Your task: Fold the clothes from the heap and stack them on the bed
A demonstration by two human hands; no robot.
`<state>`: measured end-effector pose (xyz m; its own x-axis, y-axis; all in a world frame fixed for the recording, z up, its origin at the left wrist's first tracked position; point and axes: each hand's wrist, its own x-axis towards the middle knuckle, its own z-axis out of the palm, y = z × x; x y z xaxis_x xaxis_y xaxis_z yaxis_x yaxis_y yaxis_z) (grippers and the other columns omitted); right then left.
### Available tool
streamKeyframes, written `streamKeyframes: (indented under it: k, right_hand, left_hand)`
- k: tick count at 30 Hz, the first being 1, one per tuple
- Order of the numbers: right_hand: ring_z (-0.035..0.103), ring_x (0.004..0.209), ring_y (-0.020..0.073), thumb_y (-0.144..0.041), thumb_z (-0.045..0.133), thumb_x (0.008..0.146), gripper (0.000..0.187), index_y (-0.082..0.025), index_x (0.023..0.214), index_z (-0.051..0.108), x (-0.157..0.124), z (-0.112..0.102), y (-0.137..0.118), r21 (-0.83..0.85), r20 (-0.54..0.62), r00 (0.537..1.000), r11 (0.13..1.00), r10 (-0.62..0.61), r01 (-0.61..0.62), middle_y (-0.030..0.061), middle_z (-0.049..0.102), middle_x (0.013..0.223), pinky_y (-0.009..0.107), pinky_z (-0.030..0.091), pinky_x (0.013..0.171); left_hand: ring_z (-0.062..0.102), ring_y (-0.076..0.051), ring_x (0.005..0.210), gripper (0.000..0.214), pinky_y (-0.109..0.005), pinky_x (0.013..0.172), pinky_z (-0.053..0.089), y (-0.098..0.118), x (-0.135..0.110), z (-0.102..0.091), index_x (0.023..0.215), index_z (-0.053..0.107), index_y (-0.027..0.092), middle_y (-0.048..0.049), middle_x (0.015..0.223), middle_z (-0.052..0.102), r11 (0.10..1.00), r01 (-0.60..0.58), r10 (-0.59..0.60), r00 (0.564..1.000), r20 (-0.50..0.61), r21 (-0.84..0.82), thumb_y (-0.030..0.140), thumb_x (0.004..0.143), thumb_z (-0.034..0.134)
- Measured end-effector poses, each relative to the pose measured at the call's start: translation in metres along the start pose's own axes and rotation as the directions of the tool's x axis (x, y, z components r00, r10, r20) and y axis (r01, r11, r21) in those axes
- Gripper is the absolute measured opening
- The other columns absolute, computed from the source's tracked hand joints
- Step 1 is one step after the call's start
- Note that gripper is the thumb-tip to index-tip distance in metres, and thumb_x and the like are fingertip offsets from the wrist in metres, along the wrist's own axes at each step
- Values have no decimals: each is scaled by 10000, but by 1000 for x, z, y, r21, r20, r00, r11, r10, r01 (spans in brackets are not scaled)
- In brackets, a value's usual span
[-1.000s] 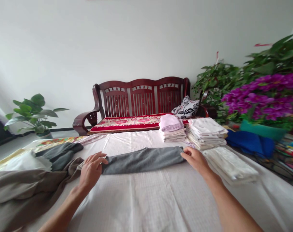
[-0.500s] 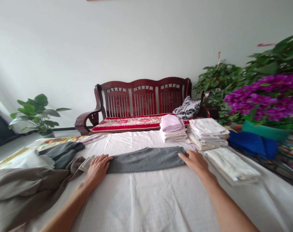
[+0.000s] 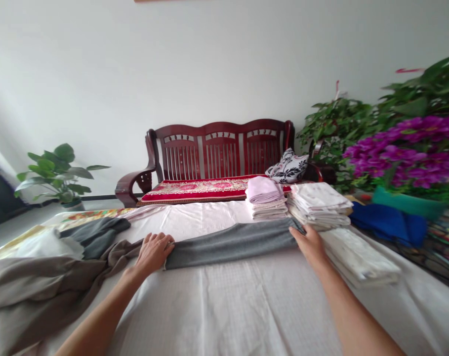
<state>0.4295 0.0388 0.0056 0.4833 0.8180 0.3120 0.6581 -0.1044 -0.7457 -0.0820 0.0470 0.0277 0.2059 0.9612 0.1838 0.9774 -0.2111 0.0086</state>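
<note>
A long grey cloth (image 3: pixel 231 243) lies folded into a band across a table covered with a white sheet (image 3: pixel 224 306). My left hand (image 3: pixel 153 251) rests at the cloth's left end, fingers curled over its edge. At the right end my right hand (image 3: pixel 310 242) grips the cloth's corner, beside the stacks of folded linen.
Stacks of folded pale pink (image 3: pixel 265 197) and white cloths (image 3: pixel 320 202) sit at the back right, another white stack (image 3: pixel 359 257) lies nearer. Loose brown and dark grey cloths (image 3: pixel 42 277) pile up at left. A red wooden bench (image 3: pixel 217 163), potted plants and purple flowers (image 3: pixel 405 153) stand behind.
Both hands have closed on the ends of the grey cloth and drawn it out; its right end has shifted right and back toward the folded stacks.
</note>
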Motion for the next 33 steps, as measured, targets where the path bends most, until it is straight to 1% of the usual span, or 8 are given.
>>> streamKeyframes:
  k: [3,5,10,14,17,22,28,33]
  right_hand:
    - [655,850,286,-466,553,839,379,-168,1034,683,-7,-2,0,-211,-12,1000,977,11,-13,120,724,903,347,461,702]
    - [633,989,310,-386,533,878,379,-160,1158,655,-14,-2,-9,-319,-80,988,943,-130,99,158,702,1086,399,470,813]
    - [516,1260,292,-270,461,933,389,-171,1274,618,-24,5,-27,-384,13,831,764,-556,518,146,627,1322,448,383,1068]
    - [474,1341,303,-322,441,950,413,-188,1293,629,-34,23,-21,-429,293,804,681,-517,594,104,620,1383,511,310,1134]
    - [455,1367,307,-332,437,958,430,-188,1323,613,-40,33,-16,-477,328,827,676,-456,562,99,581,1435,543,275,1150]
    - [483,1338,294,-293,438,962,389,-201,1278,644,-38,34,-18,-481,236,844,697,-481,532,88,627,1379,511,290,1137]
    - [494,1317,303,-275,442,969,358,-187,1230,670,-34,30,-18,-522,179,858,693,-481,497,96,647,1345,483,288,1127]
    - [495,1314,301,-265,471,959,329,-210,1203,684,-35,31,-16,-526,184,857,688,-482,500,87,645,1348,480,307,1114]
  left_hand:
    - [608,-252,1014,349,-357,879,403,3,-1,4,1074,657,255,-73,1076,656,1000,15,-15,1000,-16,-27,430,990,367]
    - [619,-251,990,373,-337,825,415,0,-2,6,1098,645,249,-80,1067,656,999,36,-36,999,-12,-34,425,1001,331]
    - [658,-208,904,412,-281,769,419,-11,1,1,894,620,216,-53,904,663,995,60,-58,998,22,-85,442,1013,297]
    - [658,-213,866,429,-283,705,413,-17,7,-1,865,634,231,-47,933,678,991,115,-113,993,28,-63,502,995,328]
    - [637,-261,935,375,-335,774,425,-12,12,-1,930,680,234,-71,970,685,992,124,-123,992,-23,8,469,978,392]
    - [596,-274,1036,297,-386,895,410,41,27,-4,1021,717,246,-80,1087,687,998,24,-33,988,-153,-61,369,968,452]
    - [603,-282,1017,379,-404,876,408,141,64,-3,933,768,219,-131,1046,706,980,-68,50,994,-98,-188,407,975,442]
    - [628,-300,1014,435,-412,861,423,188,95,12,924,800,211,-162,1039,723,968,-72,65,997,-36,-240,495,945,472]
